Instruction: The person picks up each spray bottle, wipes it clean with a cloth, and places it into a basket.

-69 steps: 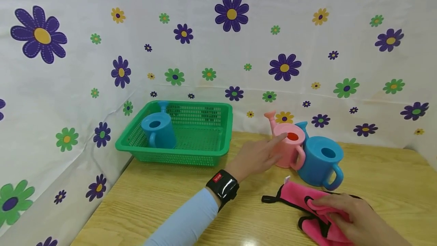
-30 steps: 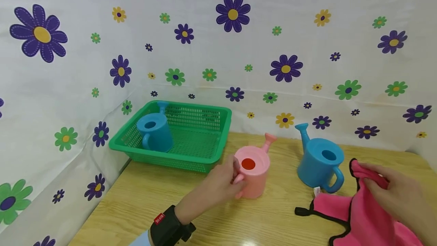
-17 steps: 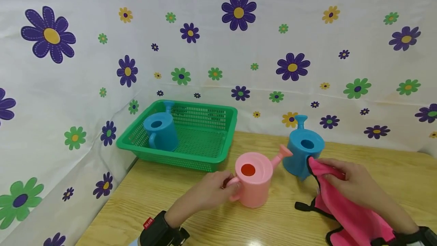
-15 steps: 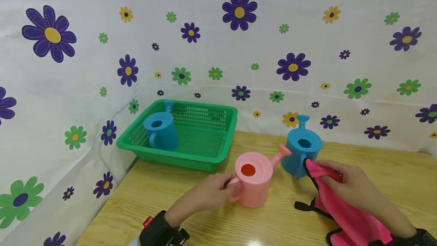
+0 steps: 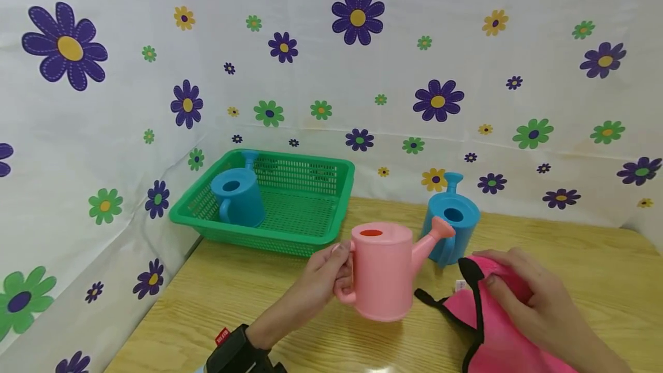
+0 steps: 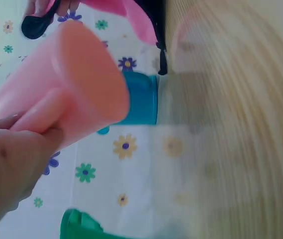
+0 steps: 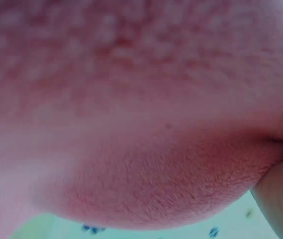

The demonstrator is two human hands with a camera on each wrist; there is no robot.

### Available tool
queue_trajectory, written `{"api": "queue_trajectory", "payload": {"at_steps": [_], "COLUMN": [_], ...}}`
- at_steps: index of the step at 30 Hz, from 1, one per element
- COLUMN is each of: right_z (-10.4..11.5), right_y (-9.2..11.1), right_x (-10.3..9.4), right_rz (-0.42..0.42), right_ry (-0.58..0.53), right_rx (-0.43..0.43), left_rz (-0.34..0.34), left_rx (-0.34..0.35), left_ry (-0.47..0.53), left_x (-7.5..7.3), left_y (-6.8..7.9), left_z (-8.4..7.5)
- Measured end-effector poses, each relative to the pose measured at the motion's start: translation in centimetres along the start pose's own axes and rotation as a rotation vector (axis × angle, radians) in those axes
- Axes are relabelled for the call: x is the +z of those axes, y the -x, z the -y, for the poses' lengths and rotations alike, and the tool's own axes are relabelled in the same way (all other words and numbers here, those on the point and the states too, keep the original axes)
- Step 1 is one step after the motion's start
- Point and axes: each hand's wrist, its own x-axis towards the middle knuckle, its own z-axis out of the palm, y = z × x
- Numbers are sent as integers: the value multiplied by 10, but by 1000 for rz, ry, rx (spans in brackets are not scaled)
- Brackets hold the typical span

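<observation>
My left hand (image 5: 321,281) grips the handle of a pink watering can (image 5: 384,275), which is raised off the table with its spout pointing right. In the left wrist view the can's round base (image 6: 94,74) is turned toward the camera. My right hand (image 5: 538,304) pinches a pink cloth with black edging (image 5: 510,335), its lower part hanging toward the table. Pink fuzzy fabric (image 7: 146,164) fills most of the right wrist view. Just behind the pink can's spout stands a blue watering can (image 5: 458,217), partly covered by that spout.
A green slotted basket (image 5: 295,240) stands at the back left, with another blue watering can (image 5: 240,197) inside it on the left. The wooden table (image 5: 580,258) meets a white flower-printed sheet (image 5: 311,73) at the back and left side.
The left hand took the pink can by its handle, drew it left and forward, then lifted and tipped it. The right hand raised the cloth; the blue can turned and shifted left.
</observation>
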Motion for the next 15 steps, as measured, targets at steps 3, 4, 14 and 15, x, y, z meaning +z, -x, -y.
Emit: {"api": "queue_trajectory", "payload": {"at_steps": [3, 4, 14, 15], "right_z": [13, 16, 36, 36], "right_y": [-5, -7, -25, -26], "right_x": [11, 15, 41, 42], "right_rz": [-22, -39, -90, -90], "right_ry": [-76, -97, -157, -143], "right_rx": [-123, -175, -449, -444], "left_rz": [-44, -64, -45, -37], "left_rx": [-61, -94, -165, -162], "left_ry": [192, 227, 201, 207], "left_x": [7, 9, 11, 10], "left_y": [-3, -3, -3, -3], "left_z": [-3, -3, 5, 5]}}
